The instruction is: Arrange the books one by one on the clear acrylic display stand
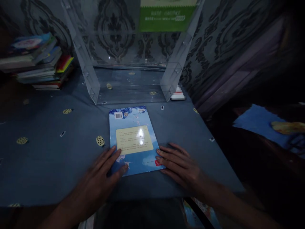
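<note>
Blue book [135, 140] flat on the tablecloth [81, 127]

Left hand [102, 168] at its 8 o'clock and right hand [186, 163] at its 4 o'clock rest outstretched fingers along its edges — neither grips. Uneven pressure from 1 side could skew or slide it, being glossy. At 12 o'clock, a transparent rack [91, 79] shows a green item [164, 20] in its upper part.

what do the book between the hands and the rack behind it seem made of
Book: paper with a glossy, probably laminated cover, since light glares off it. Rack: likely clear, smooth plastic such as acrylic; the patterned wall shows through it.
</note>
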Action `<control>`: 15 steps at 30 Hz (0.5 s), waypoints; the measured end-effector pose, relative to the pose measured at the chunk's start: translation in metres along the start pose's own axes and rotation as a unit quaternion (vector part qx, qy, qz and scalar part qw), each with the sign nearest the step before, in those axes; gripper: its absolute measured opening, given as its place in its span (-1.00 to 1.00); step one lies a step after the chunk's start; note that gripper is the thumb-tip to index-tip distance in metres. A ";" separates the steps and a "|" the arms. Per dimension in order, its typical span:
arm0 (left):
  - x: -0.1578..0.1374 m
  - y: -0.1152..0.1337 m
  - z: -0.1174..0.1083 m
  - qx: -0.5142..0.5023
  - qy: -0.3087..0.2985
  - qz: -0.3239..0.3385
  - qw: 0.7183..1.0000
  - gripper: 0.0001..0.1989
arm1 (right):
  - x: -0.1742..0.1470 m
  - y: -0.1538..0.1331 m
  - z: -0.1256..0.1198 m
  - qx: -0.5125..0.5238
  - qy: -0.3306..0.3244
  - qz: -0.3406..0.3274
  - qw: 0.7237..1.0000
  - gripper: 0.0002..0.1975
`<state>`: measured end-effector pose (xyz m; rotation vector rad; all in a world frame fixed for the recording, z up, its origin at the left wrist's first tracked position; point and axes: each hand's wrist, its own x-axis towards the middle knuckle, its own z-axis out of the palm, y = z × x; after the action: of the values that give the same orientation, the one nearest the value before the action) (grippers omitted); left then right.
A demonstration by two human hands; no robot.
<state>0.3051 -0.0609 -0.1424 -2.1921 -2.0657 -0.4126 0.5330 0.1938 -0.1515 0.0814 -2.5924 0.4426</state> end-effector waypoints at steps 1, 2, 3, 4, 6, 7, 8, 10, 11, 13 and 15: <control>0.001 0.000 0.001 0.006 0.000 -0.009 1.000 -0.54 | 0.001 -0.002 -0.001 0.002 -0.007 0.006 1.000 -0.64; 0.002 0.000 0.002 0.011 -0.004 -0.013 1.000 -0.55 | 0.002 -0.004 -0.003 0.004 -0.014 0.012 1.000 -0.63; 0.002 0.000 0.002 0.015 -0.010 -0.012 1.000 -0.53 | 0.004 -0.007 -0.004 0.005 -0.022 0.019 1.000 -0.63; 0.002 0.001 0.001 0.020 -0.018 -0.007 1.000 -0.49 | 0.005 -0.010 -0.006 0.007 -0.026 0.023 0.999 -0.64; 0.001 0.003 -0.001 0.027 -0.033 0.009 0.999 -0.39 | 0.006 -0.016 -0.009 0.007 -0.027 0.024 0.999 -0.67; -0.001 0.004 -0.002 0.029 -0.036 0.014 0.999 -0.34 | 0.005 -0.019 -0.010 0.007 -0.025 0.022 0.999 -0.68; -0.003 0.007 -0.002 0.030 -0.037 0.018 0.999 -0.30 | 0.003 -0.022 -0.010 0.008 -0.024 0.020 0.999 -0.69; -0.010 0.013 -0.002 0.027 -0.033 0.019 0.999 -0.25 | -0.004 -0.027 -0.009 0.008 -0.022 0.019 1.000 -0.68; -0.013 0.016 -0.001 0.026 -0.030 0.016 0.999 -0.25 | -0.009 -0.030 -0.008 0.008 -0.021 0.022 1.000 -0.67; -0.022 0.024 0.002 0.024 -0.020 0.013 0.999 -0.34 | -0.019 -0.037 -0.006 0.008 -0.019 0.027 0.999 -0.66; -0.029 0.031 0.007 0.029 0.003 0.017 0.999 -0.46 | -0.029 -0.044 -0.005 0.008 -0.012 0.028 0.999 -0.65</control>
<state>0.3350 -0.0892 -0.1533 -2.1861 -2.0078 -0.3520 0.5666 0.1526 -0.1489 0.0201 -2.6210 0.4868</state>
